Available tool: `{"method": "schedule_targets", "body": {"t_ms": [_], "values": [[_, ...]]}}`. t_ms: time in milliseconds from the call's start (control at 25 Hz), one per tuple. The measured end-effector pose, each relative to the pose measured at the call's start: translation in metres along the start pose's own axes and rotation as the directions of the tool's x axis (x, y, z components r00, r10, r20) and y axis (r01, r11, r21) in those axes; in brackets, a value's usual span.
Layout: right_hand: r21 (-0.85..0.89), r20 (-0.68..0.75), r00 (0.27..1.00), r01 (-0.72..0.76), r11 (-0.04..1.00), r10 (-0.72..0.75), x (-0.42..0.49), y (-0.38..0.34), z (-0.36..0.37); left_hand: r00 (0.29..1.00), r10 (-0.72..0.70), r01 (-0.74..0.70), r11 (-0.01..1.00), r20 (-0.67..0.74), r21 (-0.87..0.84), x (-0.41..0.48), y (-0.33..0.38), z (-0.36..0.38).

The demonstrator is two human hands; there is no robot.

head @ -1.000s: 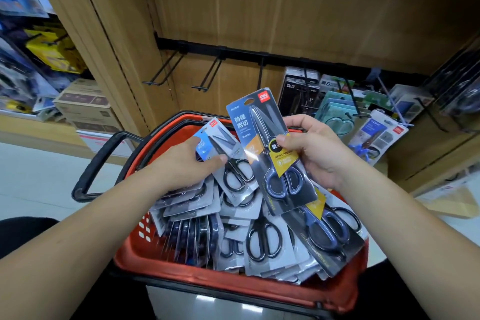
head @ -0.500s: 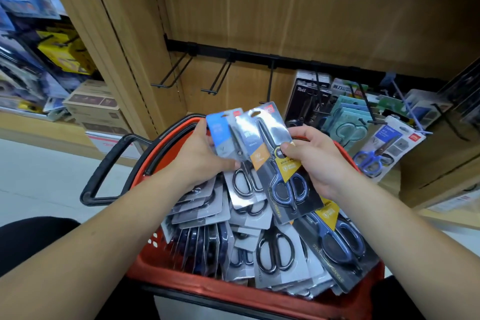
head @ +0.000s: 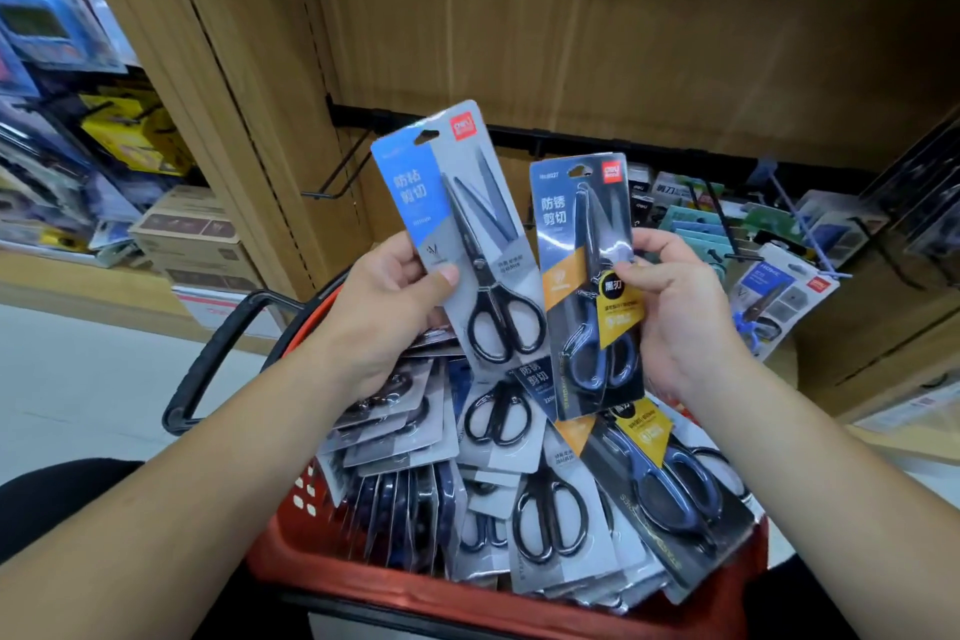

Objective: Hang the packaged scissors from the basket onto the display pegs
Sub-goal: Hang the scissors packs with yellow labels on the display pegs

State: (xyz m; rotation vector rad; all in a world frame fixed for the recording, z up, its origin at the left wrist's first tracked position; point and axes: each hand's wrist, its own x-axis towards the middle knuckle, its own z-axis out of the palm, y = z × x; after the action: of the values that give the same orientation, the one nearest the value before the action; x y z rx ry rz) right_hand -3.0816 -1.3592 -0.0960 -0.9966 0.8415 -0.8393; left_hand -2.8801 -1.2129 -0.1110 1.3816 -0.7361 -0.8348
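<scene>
Holding one pack each above the red basket (head: 363,582): left hand (head: 387,299) pinches the black-handled scissors pack (head: 470,224); right hand (head: 680,312) pinches the blue-handled scissors pack (head: 587,286). Display pegs (head: 337,172) behind.

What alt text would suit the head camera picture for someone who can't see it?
A person's left hand holds up a grey-and-blue pack of black scissors and the right hand a dark pack of blue-handled scissors, above a red basket full of packs, facing empty display pegs.
</scene>
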Motion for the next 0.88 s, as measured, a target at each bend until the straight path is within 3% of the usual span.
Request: {"method": "schedule_targets", "body": {"t_ms": [120, 400, 680, 880], "values": [[0.047, 0.025, 1.000, -0.008, 0.999, 0.007, -0.006, -0.007, -0.002, 0.998, -0.031, 0.036, 0.995, 0.048, -0.094, -0.005, 0.006, 0.001], [-0.003, 0.031, 0.999, 0.010, 1.000, -0.010, -0.006, -0.008, -0.002, 0.998, -0.032, 0.038, 0.995, 0.060, -0.093, -0.008, 0.010, 0.002], [-0.175, 0.001, 0.959, 0.281, 0.944, -0.285, -0.019, -0.030, -0.026, 0.996, -0.019, 0.021, 0.999, 0.091, -0.024, -0.017, 0.015, 0.009], [-0.241, -0.235, 0.859, 0.403, 0.883, -0.456, -0.024, -0.074, -0.080, 0.983, 0.028, -0.039, 0.998, 0.179, 0.059, 0.005, 0.043, 0.078]]}}
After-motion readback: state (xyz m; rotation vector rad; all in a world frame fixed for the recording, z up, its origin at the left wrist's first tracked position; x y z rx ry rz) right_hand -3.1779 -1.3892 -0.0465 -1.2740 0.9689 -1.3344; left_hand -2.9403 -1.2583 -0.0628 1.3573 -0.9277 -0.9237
